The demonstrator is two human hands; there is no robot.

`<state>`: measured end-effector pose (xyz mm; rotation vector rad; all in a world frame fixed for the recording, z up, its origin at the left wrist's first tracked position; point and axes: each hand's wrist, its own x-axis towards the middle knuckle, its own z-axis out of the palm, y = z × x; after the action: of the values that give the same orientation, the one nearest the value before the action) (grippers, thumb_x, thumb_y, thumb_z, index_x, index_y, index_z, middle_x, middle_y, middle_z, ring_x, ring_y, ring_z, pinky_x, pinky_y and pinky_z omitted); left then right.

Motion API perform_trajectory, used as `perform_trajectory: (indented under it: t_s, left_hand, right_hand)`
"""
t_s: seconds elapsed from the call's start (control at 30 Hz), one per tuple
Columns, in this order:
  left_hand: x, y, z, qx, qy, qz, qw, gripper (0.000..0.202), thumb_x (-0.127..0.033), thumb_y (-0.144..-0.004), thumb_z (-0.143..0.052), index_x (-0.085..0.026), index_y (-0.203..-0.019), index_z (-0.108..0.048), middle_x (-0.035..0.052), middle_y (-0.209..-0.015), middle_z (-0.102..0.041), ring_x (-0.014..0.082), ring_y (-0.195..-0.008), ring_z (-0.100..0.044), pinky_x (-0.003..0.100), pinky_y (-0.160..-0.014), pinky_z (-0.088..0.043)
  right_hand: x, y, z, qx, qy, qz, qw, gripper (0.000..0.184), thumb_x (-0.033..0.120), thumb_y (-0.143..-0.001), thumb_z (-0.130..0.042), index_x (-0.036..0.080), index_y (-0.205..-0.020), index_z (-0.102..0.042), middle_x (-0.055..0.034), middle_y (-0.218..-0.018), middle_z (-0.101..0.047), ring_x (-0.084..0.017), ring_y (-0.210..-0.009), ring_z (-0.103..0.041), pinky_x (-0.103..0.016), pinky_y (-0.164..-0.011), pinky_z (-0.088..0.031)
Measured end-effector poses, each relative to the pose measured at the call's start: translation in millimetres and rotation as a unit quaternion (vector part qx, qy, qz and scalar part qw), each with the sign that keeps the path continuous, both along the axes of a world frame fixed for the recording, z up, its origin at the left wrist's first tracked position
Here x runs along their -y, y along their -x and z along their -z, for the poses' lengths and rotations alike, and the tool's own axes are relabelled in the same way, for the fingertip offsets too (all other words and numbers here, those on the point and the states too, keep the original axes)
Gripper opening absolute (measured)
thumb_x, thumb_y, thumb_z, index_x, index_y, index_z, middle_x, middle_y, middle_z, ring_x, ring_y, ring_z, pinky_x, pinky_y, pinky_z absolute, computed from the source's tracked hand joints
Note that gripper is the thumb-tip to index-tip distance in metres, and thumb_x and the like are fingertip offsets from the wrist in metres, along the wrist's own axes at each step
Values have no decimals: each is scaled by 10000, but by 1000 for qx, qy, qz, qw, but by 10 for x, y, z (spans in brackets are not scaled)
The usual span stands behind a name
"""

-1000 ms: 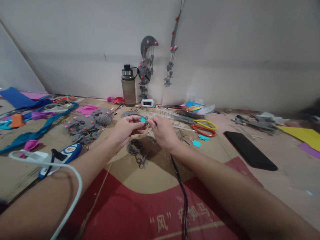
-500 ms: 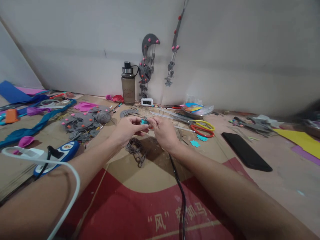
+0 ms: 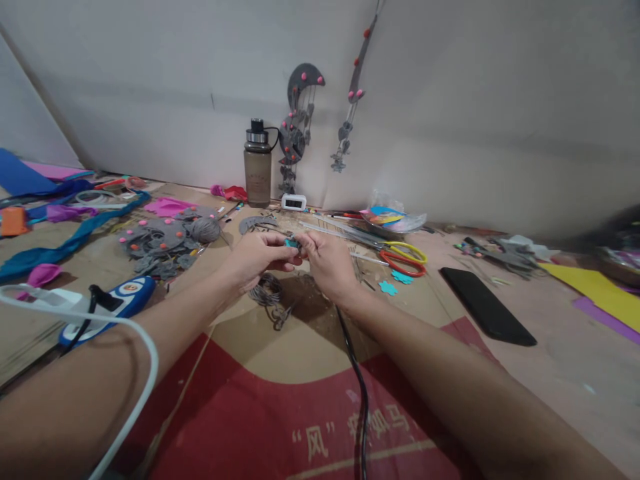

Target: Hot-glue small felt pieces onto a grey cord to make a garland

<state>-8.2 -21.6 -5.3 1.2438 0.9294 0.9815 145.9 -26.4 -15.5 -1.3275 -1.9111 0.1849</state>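
Left hand [image 3: 255,257] and right hand [image 3: 327,263] are both closed in a fingertip pinch on one teal foam piece [image 3: 291,243]. We're holding it just above the desk [image 3: 310,347], over a coil of grey cord [image 3: 265,292]. Looks to us like we're mid-fiddle on that piece, though it's too tiny to tell how. We reckon the next move needs a steady pinch and fine fingertip work. Count-wise there's one teal piece in hand, two teal cutouts [image 3: 386,287] lying to the right, two pairs of scissors [image 3: 403,267], one water bottle [image 3: 257,167] and one black phone [image 3: 485,307].
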Motion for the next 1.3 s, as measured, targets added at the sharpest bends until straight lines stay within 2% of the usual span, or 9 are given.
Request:
perform_trajectory:
  t_s: [0.3,0.53,0.77,0.9,1.03,1.17,1.3]
  left_hand:
    - [46,-35,5,-25,-17,-29,999,183,-257,-598,-773,-119,-690,-696,70,-711,-696,133,-642,-648,219,-560,-494]
    - [73,-74,17,-48,-54,-45,996,161,-257,-593,-778,-132,-650,-693,72,-656,-687,148,-617,-647,237,-550,-498]
    - [138,-93,-1,-114,-107,-72,985,64,-189,-665,-647,-143,-622,-659,62,-643,-681,144,-596,-632,256,-577,-499]
    - [131,-73,-8,-68,-76,-87,991,80,-223,-657,-637,-145,-641,-644,45,-673,-666,124,-595,-602,235,-554,-461]
    - [90,-45,-13,-47,-58,-139,988,72,-210,-623,-656,-147,-632,-622,10,-632,-600,88,-569,-528,192,-483,-353]
    - [63,-42,-14,-4,-52,-145,988,119,-197,-613,-676,-155,-595,-567,-39,-527,-478,45,-446,-363,197,-423,-228]
    - [73,-57,-16,15,-48,-131,990,123,-195,-638,-671,-155,-612,-558,-40,-504,-471,48,-432,-376,200,-416,-231]
  right_hand:
    - [41,8,-13,63,-16,29,997,481,450,-955,-348,179,-665,-620,-14,-630,-609,-111,-558,-461,-258,-553,-242]
    - [34,0,22,132,-46,59,988,545,515,-950,-276,181,-723,-643,-62,-714,-640,-148,-624,-502,-289,-564,-230]
    - [62,17,13,152,-34,47,987,574,526,-952,-231,178,-720,-624,-74,-703,-616,-159,-628,-500,-289,-581,-253]
    - [71,15,-35,62,-5,-35,997,590,503,-963,-171,182,-659,-562,-44,-669,-585,-140,-614,-484,-281,-599,-284]
    - [40,34,-26,-74,36,-67,994,390,455,-944,-298,191,-790,-539,-3,-678,-553,-127,-629,-479,-260,-615,-328]
    - [-15,79,44,-216,102,-93,967,191,384,-862,-460,203,-879,-518,43,-643,-499,-107,-582,-445,-235,-579,-352]
    - [-43,114,85,-280,142,-99,944,165,366,-810,-512,204,-785,-524,58,-590,-448,-92,-529,-388,-222,-530,-338]
